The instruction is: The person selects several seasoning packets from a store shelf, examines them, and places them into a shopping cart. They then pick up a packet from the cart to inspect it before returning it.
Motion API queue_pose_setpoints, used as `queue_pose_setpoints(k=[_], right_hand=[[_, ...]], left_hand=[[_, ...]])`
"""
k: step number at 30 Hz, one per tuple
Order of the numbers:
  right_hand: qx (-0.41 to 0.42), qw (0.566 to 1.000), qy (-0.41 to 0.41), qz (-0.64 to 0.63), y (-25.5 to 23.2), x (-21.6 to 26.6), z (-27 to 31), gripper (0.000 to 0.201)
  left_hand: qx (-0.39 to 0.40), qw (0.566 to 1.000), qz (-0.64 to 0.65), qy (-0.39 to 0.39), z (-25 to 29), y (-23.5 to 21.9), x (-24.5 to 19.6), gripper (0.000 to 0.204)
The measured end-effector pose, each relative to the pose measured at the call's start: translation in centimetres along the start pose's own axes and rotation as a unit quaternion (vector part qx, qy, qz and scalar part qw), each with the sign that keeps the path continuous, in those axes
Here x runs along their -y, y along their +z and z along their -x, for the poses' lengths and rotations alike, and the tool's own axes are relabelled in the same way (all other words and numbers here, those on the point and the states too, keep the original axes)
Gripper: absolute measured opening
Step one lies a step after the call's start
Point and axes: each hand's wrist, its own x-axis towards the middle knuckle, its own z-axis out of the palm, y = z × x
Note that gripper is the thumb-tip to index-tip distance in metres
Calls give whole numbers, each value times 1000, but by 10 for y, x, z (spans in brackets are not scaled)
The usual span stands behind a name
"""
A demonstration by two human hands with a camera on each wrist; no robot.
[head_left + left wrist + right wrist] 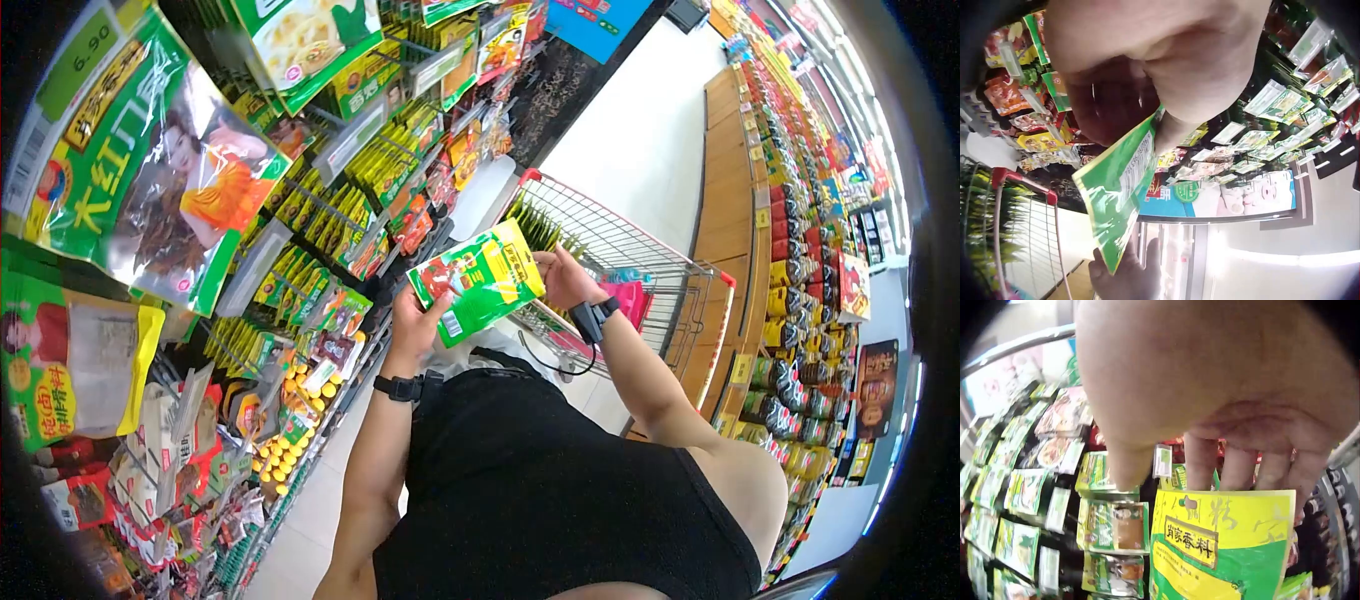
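Observation:
A green and yellow spice packet (477, 280) is held up in front of the body. My left hand (412, 325) grips its lower left end, thumb lying over the front. In the left wrist view the packet's green side with a barcode (1138, 162) hangs from the curled fingers. At the yellow top end is my right hand (568, 282). The right wrist view shows its fingers (1237, 465) fairly straight, tips passing behind the packet's upper edge, with the thumb apart.
A shopping cart (640, 262) stands just beyond the hands, with a stack of green packets (545, 225) and a pink item (632, 298) in it. Racks of hanging spice packets (330, 205) line the left. Shelves of jars and bottles (790, 330) run along the right.

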Motion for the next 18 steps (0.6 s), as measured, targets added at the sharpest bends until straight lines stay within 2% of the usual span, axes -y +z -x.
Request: queue_pose_setpoints(k=[2, 5, 8, 12, 14, 16, 17, 18], right_hand=[[3, 983, -47, 180, 17, 6, -2, 39], [-65, 933, -73, 346, -11, 1, -27, 22], [-76, 930, -141, 331, 12, 3, -26, 19], [-74, 938, -151, 304, 34, 14, -9, 18], [-82, 945, -159, 273, 44, 20, 2, 15], [-87, 937, -182, 287, 45, 26, 10, 13], [-82, 938, -184, 281, 44, 30, 16, 12], [-98, 918, -165, 347, 36, 39, 23, 11]], left_hand=[[-8, 1000, -1, 10, 0, -6, 3, 31], [-18, 1000, -6, 9, 0, -7, 3, 33], [-31, 999, 3, -7, 0, -7, 3, 32], [-15, 998, 27, -54, -3, -7, 10, 32], [5, 999, -28, -26, -4, -2, 13, 35], [63, 987, 30, -143, -6, -6, 25, 38], [86, 989, 11, -119, -6, -6, 31, 40], [117, 988, -16, -98, -10, -8, 41, 41]])
